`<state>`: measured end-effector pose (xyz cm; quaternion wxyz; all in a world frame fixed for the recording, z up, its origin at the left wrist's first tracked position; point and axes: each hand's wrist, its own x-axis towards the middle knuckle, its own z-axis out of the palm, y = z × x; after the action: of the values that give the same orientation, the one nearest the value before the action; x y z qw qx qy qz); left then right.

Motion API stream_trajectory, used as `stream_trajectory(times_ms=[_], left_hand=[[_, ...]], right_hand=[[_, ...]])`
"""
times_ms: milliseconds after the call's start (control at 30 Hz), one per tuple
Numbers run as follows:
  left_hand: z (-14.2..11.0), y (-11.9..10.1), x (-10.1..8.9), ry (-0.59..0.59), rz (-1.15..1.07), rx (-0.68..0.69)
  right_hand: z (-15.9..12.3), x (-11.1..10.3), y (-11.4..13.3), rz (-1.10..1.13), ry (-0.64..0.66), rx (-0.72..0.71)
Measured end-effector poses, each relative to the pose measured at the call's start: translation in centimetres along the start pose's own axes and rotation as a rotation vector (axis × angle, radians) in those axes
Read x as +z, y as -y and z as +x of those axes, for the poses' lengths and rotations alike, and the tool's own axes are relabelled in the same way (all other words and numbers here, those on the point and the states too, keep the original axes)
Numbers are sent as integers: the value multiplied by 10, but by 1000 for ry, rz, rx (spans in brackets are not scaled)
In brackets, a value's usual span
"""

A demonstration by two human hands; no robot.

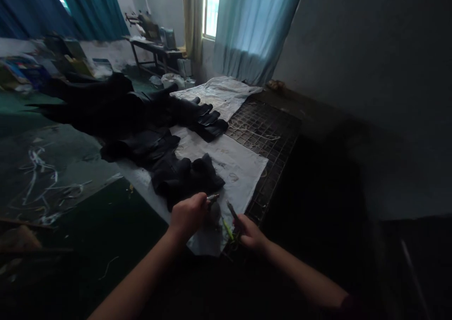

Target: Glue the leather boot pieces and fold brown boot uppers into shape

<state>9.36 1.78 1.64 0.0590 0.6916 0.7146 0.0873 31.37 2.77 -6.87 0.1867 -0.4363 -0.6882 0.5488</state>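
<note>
Cloth (pixel 243 162) spreads toward twelve o'clock; left hand (pixel 188 216) pinches a metal-tipped object (pixel 213 197), right hand (pixel 251 235) grips a slim tool (pixel 232 211).

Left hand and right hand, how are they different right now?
The left hand grips a metal-tipped item pointing rightward, while the right hand grips a slim, dark tool angled forward and left. The left hand is nearer the black pieces; the right hand is beside a yellow-green item. Both are bare and closed around something slender.
</note>
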Motion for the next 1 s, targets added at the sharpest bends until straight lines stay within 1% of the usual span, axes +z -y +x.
stream_trajectory(times_ms=[100, 200, 267, 367, 433, 500, 567, 667, 733, 767, 833, 933, 1000], left_hand=[[1, 1, 3, -25, 12, 40], [2, 1, 6, -69, 24, 80], [2, 1, 7, -79, 30, 83], [2, 1, 7, -81, 33, 74], [2, 2, 7, -89, 29, 79], [2, 2, 7, -106, 25, 90], [2, 2, 8, -122, 22, 110], [2, 2, 8, -125, 25, 126], [2, 2, 7, -116, 24, 121], [2, 2, 7, -111, 23, 117], [2, 2, 7, -99, 20, 118], [1, 2, 6, -79, 25, 108], [1, 1, 5, -73, 32, 105]], right_hand=[[3, -19, -13, -238, -158, 254], [30, -32, -23, -402, -256, 443], [52, -36, -28, -481, -264, 515], [75, -36, -30, -555, -249, 555], [78, -31, -28, -581, -253, 546], [71, -19, -22, -588, -260, 490], [58, -1, -14, -564, -224, 382], [39, 33, -5, -467, -105, 218], [31, 48, -3, -388, -74, 162], [29, 51, -3, -345, -83, 146], [29, 48, -4, -237, -124, 118], [40, 28, -1, -12, -212, 81], [52, 14, 6, 155, -256, 47]])
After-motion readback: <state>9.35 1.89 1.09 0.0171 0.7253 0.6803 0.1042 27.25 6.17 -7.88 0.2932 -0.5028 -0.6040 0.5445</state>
